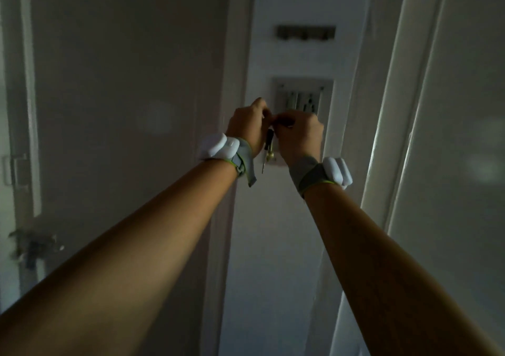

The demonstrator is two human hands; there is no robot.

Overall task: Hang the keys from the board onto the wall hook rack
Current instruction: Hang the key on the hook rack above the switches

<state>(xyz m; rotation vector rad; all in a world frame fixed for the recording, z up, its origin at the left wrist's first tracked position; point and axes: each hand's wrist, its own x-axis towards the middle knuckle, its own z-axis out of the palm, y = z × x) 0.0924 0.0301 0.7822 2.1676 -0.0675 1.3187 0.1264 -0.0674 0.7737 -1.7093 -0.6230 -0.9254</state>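
Note:
A bunch of keys [268, 148] with a dark fob and a brass piece dangles between my two hands in front of the white board [302, 90] on the wall. My left hand [247, 126] and my right hand [297, 134] meet at the top of the bunch, fingers pinched on it. The grip itself is partly hidden by my knuckles. The board carries switches and a socket; its lower part is hidden behind my hands. The dark wall hook rack [306, 32] is mounted above the board, with three small hooks and nothing hanging from it.
A closed door [109, 109] with a bolt latch [32, 246] and a hinge stands to the left. A white door frame [404, 109] and a panel rise on the right. The picture is dim and blurred. Both wrists wear grey straps with white sensor pods.

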